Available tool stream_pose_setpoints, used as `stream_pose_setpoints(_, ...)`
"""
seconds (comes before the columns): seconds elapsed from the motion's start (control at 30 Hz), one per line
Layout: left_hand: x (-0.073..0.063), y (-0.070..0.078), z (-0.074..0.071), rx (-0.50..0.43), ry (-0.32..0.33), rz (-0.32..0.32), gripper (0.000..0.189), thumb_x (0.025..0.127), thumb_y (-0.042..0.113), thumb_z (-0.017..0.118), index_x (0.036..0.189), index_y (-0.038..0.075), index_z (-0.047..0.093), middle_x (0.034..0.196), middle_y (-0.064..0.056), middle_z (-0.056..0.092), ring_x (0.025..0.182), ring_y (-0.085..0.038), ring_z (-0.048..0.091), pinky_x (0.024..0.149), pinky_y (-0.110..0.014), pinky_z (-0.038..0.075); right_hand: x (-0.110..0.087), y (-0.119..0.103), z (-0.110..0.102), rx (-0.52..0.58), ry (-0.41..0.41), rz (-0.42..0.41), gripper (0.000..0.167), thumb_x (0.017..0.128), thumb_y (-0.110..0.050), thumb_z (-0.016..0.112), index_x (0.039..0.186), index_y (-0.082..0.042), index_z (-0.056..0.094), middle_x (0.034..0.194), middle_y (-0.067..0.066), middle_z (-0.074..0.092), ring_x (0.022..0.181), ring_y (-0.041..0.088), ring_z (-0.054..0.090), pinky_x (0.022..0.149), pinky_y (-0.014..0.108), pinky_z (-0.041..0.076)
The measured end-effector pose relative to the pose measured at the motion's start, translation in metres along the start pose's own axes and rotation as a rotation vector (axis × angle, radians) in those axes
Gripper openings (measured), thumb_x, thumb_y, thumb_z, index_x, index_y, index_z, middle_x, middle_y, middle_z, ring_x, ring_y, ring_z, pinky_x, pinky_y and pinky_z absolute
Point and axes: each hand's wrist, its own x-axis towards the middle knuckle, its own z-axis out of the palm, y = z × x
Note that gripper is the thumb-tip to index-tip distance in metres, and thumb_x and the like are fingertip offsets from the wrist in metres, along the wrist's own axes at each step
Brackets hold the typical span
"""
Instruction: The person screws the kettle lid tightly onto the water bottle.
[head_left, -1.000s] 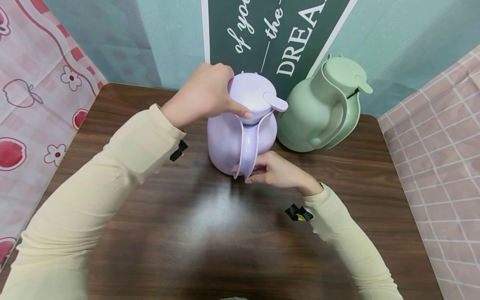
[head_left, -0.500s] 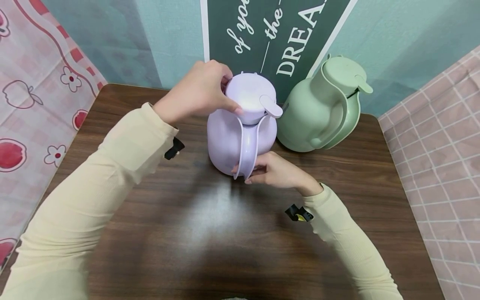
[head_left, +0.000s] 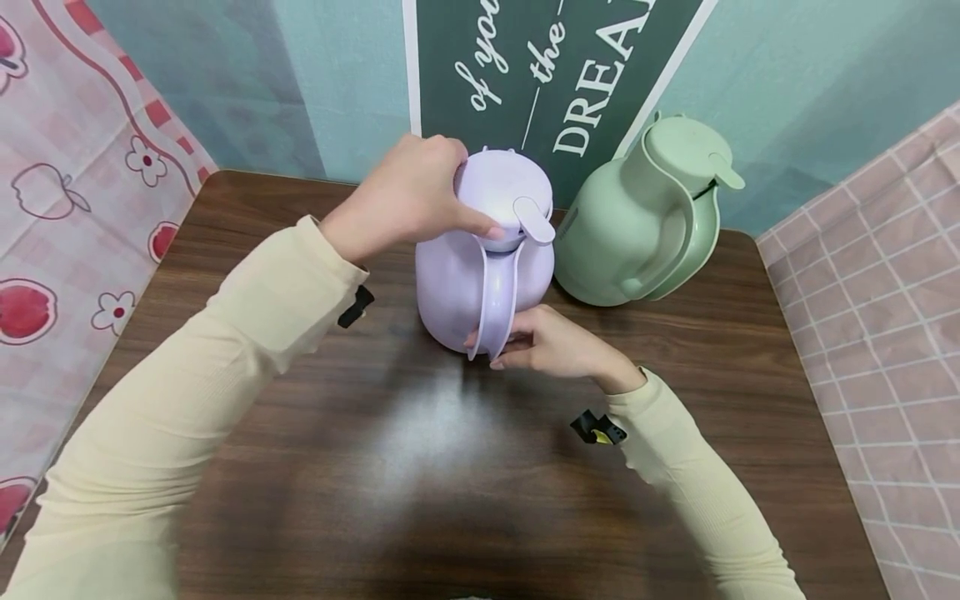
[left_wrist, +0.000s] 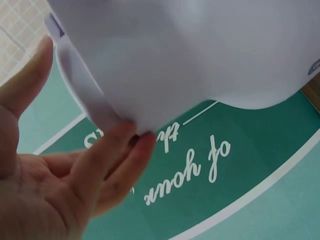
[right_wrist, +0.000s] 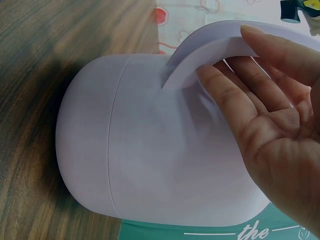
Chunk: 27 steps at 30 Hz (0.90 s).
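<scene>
A lilac vacuum jug (head_left: pixel 450 292) stands upright on the wooden table, its handle (head_left: pixel 497 308) facing the person. My left hand (head_left: pixel 408 196) grips the jug's round lid (head_left: pixel 502 187) from the left, thumb along the near side and the other fingers around the far side. The lid's flat lever (head_left: pixel 534 221) points toward the near right. Low on the handle, my right hand (head_left: pixel 555 340) holds on with its fingers curled through the loop. In the right wrist view, the thumb lies over the handle's outer side and fingers (right_wrist: pixel 227 95) reach beneath it.
Close on the right stands a green vacuum jug (head_left: pixel 630 225) of the same shape. A dark green lettered banner (head_left: pixel 465 92) hangs on the blue backdrop behind. A fruit-print cloth (head_left: pixel 82 208) borders the left side of the table (head_left: pixel 337 483), and pink tile (head_left: pixel 885 292) the right.
The lilac lid has turned clockwise as seen from above, its lever swinging from the right toward the handle. My left hand shifted slightly left, then back. My right hand stayed on the handle.
</scene>
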Motion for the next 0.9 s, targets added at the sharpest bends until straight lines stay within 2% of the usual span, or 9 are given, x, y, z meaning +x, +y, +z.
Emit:
stream_pose_setpoints(0.17,0.0,0.004,0.005,0.029,0.029,-0.017,0.052,0.07,0.044,0.075,0.088,0.0,0.054,0.078,-0.008,0.05,0.071,-0.022,0.044,0.061,-0.03,0.035,0.0,0.001,0.0,-0.025,0.0,-0.006,0.028,0.078,0.003,0.068,0.106,0.0,0.065,0.104,0.004,0.066,0.102,0.013,0.057,0.085,0.028,0.045)
stream_pose_setpoints(0.3,0.0,0.003,0.005,0.011,0.032,-0.017,0.051,0.071,0.042,0.076,0.091,0.0,0.055,0.08,-0.008,0.051,0.072,-0.022,0.045,0.062,-0.03,0.036,-0.001,0.001,0.0,-0.056,0.004,-0.007,0.028,0.078,0.001,0.069,0.105,-0.002,0.067,0.103,0.002,0.066,0.101,0.012,0.057,0.086,0.028,0.044)
stream_pose_setpoints(0.5,0.0,-0.003,0.001,-0.041,0.03,0.019,0.045,0.073,0.033,0.076,0.095,-0.002,0.057,0.087,-0.01,0.055,0.079,-0.022,0.048,0.066,-0.031,0.039,-0.001,-0.001,0.0,-0.053,0.003,0.001,0.026,0.078,0.001,0.068,0.105,-0.002,0.067,0.104,0.002,0.066,0.103,0.013,0.057,0.087,0.028,0.044)
stream_pose_setpoints(0.7,0.0,-0.009,-0.004,-0.063,0.008,0.045,0.038,0.075,0.026,0.075,0.097,0.0,0.059,0.085,-0.009,0.056,0.079,-0.02,0.047,0.066,-0.029,0.037,0.0,-0.001,0.0,-0.058,0.003,-0.002,0.027,0.078,0.002,0.068,0.105,-0.002,0.067,0.104,0.003,0.066,0.103,0.013,0.056,0.088,0.028,0.043)
stream_pose_setpoints(0.9,0.001,-0.012,-0.006,-0.09,-0.006,0.042,0.027,0.075,0.023,0.075,0.086,0.003,0.059,0.08,-0.006,0.057,0.075,-0.018,0.045,0.065,-0.028,0.034,0.0,0.0,0.0,-0.028,-0.001,-0.018,0.028,0.078,0.004,0.067,0.105,-0.001,0.066,0.105,0.004,0.066,0.103,0.013,0.056,0.086,0.029,0.044)
